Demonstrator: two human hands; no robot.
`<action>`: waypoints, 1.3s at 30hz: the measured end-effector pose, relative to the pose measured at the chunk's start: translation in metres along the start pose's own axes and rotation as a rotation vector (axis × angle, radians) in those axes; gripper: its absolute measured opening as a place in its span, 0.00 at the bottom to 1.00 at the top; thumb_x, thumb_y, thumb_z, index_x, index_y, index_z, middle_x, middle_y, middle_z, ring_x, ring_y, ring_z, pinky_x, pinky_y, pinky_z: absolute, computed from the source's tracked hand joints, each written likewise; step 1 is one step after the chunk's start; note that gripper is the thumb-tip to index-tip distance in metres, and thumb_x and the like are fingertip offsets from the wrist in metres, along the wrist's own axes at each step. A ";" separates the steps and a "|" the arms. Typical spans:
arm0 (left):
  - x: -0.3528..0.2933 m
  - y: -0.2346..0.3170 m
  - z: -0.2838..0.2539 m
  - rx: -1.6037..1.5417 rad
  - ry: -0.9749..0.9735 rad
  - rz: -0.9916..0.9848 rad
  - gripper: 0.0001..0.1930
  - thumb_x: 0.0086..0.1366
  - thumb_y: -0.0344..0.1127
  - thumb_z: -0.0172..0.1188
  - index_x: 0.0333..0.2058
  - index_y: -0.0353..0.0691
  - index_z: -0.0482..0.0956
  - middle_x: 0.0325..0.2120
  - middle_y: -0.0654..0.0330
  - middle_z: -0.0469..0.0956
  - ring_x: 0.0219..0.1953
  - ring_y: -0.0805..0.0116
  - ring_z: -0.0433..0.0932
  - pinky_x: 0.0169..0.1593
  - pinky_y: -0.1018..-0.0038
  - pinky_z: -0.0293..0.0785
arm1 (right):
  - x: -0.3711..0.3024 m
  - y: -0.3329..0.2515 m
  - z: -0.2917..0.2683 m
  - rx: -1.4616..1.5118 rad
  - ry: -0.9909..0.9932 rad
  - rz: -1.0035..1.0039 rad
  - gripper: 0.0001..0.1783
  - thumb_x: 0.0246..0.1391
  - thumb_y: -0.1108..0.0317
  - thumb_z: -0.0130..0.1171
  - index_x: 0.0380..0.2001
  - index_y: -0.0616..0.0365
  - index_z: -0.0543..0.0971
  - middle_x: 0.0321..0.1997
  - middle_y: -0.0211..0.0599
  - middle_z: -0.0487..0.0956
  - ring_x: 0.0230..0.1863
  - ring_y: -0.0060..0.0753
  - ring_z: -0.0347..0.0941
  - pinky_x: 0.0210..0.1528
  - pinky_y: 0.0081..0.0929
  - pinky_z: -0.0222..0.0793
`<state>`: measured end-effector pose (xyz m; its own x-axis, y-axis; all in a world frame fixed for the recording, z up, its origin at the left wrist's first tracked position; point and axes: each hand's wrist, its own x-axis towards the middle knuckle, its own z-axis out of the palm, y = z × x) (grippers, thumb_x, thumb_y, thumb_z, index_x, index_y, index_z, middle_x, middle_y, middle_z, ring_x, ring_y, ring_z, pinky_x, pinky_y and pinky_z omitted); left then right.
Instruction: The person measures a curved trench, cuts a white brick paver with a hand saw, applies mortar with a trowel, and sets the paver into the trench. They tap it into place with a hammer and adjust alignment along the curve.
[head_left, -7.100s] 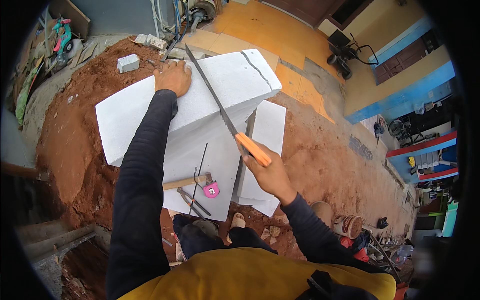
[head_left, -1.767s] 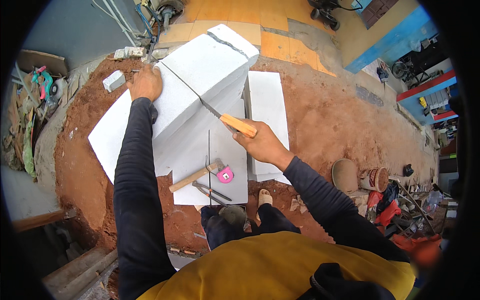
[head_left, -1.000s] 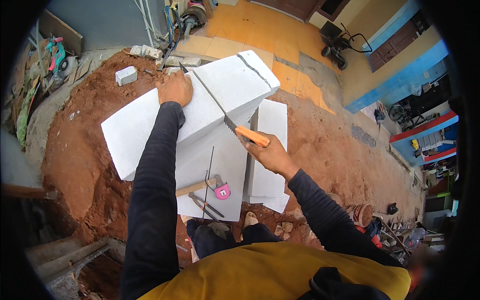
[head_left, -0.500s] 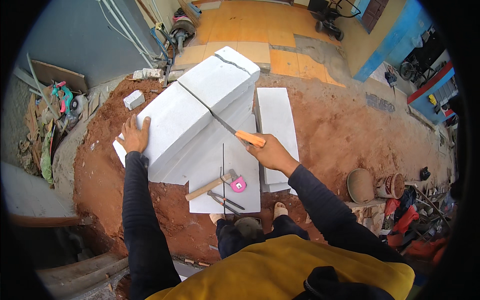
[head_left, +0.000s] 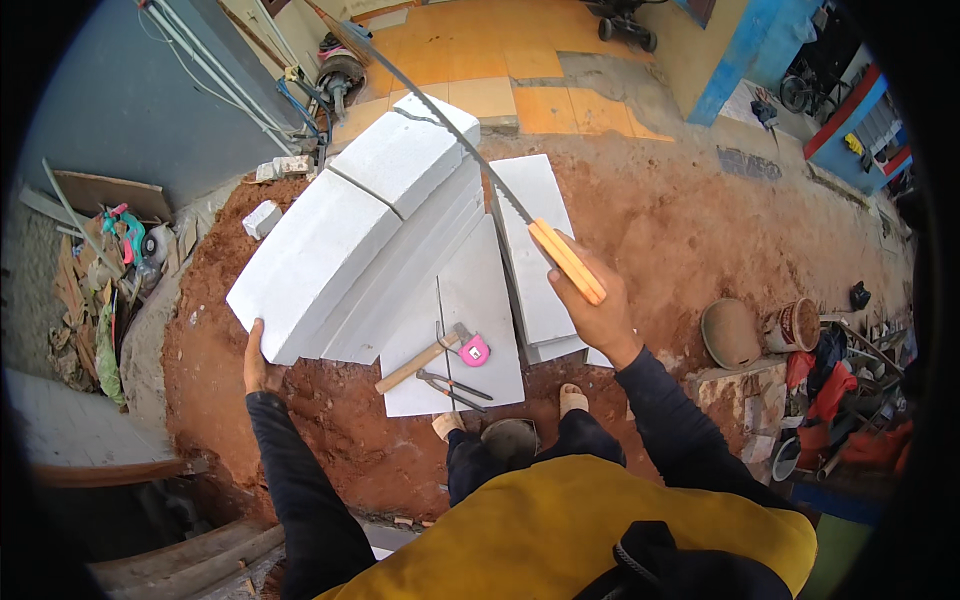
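Note:
A long white lightweight concrete block (head_left: 330, 240) lies tilted across other white blocks (head_left: 470, 300), with two saw cuts across its upper face. My left hand (head_left: 257, 362) grips its near lower end. My right hand (head_left: 590, 300) holds a hand saw (head_left: 470, 160) by its orange handle, the blade lifted off the block and pointing up and away to the left. A hammer (head_left: 415, 362), a pink tape measure (head_left: 473, 350) and pliers (head_left: 450, 387) lie on a flat block below.
Red-brown soil (head_left: 700, 230) surrounds the blocks. A small block piece (head_left: 262, 218) lies at the left, by a grey wall (head_left: 120, 90) with pipes. An orange tiled floor (head_left: 500, 50) lies beyond. Buckets and a pan (head_left: 730, 333) stand at the right.
My left hand slid from the block's far top edge down to its near lower end. The saw came out of the cut and now is raised above the block.

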<state>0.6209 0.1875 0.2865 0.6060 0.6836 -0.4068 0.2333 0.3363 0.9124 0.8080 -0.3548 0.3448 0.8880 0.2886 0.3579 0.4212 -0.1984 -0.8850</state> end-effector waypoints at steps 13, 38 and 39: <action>-0.092 0.011 -0.029 -0.182 0.118 0.189 0.46 0.67 0.57 0.66 0.72 0.33 0.60 0.63 0.45 0.73 0.62 0.47 0.76 0.62 0.51 0.76 | -0.116 0.288 0.029 -0.853 -0.570 0.611 0.55 0.57 0.65 0.68 0.82 0.51 0.49 0.62 0.58 0.78 0.66 0.63 0.73 0.70 0.53 0.68; -0.365 -0.051 0.157 1.083 -0.299 1.341 0.45 0.45 0.36 0.83 0.60 0.46 0.66 0.63 0.48 0.74 0.64 0.42 0.76 0.67 0.43 0.72 | -0.035 -0.014 0.149 1.788 -0.288 0.876 0.53 0.66 0.25 0.46 0.80 0.51 0.55 0.77 0.49 0.66 0.75 0.53 0.63 0.76 0.52 0.64; -0.377 -0.063 0.165 1.041 -0.260 1.291 0.44 0.46 0.36 0.82 0.61 0.46 0.66 0.63 0.47 0.73 0.65 0.42 0.76 0.67 0.42 0.72 | -0.040 -0.014 0.131 1.759 -0.305 0.870 0.51 0.67 0.26 0.46 0.80 0.50 0.56 0.76 0.48 0.66 0.75 0.52 0.64 0.76 0.52 0.64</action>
<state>0.5031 -0.1980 0.3897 0.8652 -0.0031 0.5014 -0.1783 -0.9365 0.3019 0.7421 -0.2413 0.3040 0.5816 0.8013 -0.1400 -0.8135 0.5734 -0.0969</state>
